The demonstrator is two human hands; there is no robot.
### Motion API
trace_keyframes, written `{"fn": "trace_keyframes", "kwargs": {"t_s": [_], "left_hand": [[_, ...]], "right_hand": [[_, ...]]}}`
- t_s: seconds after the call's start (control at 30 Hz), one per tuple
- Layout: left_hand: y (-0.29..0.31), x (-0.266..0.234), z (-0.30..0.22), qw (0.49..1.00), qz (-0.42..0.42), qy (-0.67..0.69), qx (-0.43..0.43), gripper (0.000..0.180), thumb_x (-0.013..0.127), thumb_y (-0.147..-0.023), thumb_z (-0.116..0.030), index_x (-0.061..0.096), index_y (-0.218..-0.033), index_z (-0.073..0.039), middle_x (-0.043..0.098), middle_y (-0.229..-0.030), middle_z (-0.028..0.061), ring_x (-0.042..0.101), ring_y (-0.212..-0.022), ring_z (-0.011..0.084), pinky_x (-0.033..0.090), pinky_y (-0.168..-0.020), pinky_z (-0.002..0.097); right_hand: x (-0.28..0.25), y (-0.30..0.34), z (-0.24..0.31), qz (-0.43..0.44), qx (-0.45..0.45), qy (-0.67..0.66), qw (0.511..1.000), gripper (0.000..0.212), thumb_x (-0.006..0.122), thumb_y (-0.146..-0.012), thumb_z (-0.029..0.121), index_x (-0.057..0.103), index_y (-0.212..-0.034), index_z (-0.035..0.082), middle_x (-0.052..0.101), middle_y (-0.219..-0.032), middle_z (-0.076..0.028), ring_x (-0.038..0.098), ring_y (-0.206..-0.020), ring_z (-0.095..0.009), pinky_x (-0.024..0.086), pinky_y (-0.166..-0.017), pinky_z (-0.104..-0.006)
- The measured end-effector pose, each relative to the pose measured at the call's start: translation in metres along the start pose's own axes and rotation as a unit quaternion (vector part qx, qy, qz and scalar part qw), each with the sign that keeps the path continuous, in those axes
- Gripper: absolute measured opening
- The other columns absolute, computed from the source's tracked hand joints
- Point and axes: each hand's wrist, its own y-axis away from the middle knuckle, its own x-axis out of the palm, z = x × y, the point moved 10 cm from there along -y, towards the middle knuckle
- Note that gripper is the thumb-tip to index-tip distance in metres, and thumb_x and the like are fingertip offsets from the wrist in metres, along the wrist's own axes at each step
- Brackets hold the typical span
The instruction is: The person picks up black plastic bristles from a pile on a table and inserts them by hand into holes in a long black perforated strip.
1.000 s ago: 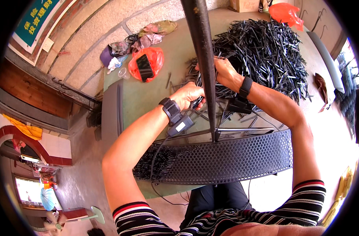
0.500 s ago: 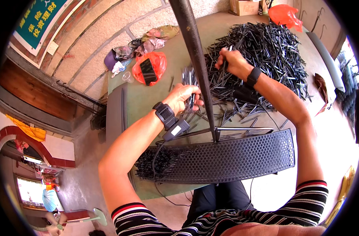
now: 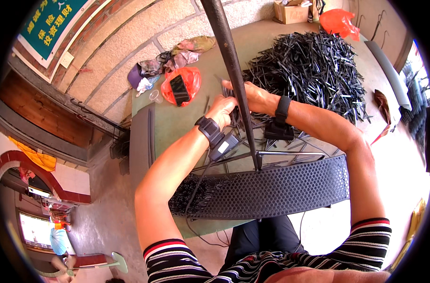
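My left hand (image 3: 221, 110) is closed round a bundle of thin black sticks (image 3: 227, 89), held over the table behind a curved, perforated black panel (image 3: 276, 186). My right hand (image 3: 260, 99) meets it from the right, its fingertips at the bundle's upper end; a dark upright pole (image 3: 234, 63) hides part of these fingers. Black sticks (image 3: 191, 194) stand packed in the holes at the panel's left end. Behind my right hand lies a big heap of loose black sticks (image 3: 314, 70). Both wrists wear black straps with small boxes.
A dark phone (image 3: 179, 90) lies on a red plastic bag (image 3: 193, 78) at the left, beside a clear cup (image 3: 155, 95) and crumpled cloths (image 3: 182, 59). At the back stand a cardboard box (image 3: 291, 12) and another red bag (image 3: 340, 22). A cable hangs across the panel.
My right hand has left the heap and come left and nearer to the bundle at my left hand. My left forearm has shifted slightly right.
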Motion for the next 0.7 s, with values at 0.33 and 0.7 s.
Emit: {"fn": "trace_keyframes", "kwargs": {"t_s": [0.33, 0.7], "left_hand": [[0.025, -0.038, -0.013, 0.999, -0.009, 0.025, -0.019, 0.014, 0.061, -0.070, 0.004, 0.054, -0.082, 0.002, 0.057, -0.072, 0.0128, 0.063, -0.060, 0.0268, 0.053, -0.051, 0.0410], [0.195, -0.115, -0.037, 0.995, -0.012, 0.095, 0.039, 0.017, 0.060, -0.079, -0.001, 0.053, -0.094, -0.003, 0.059, -0.075, 0.0099, 0.062, -0.062, 0.0251, 0.054, -0.056, 0.0398]], "right_hand": [[-0.070, 0.096, 0.070, -0.085, 0.015, 0.379, 0.921, 0.051, 0.059, -0.085, 0.033, 0.049, -0.126, 0.003, 0.053, -0.122, -0.012, 0.051, -0.103, -0.017, 0.043, -0.086, -0.0300], [-0.009, 0.353, 0.065, -0.061, -0.081, 0.437, 0.894, 0.034, 0.060, -0.085, 0.016, 0.057, -0.114, -0.002, 0.061, -0.105, -0.008, 0.058, -0.097, -0.015, 0.047, -0.083, -0.0272]]}}
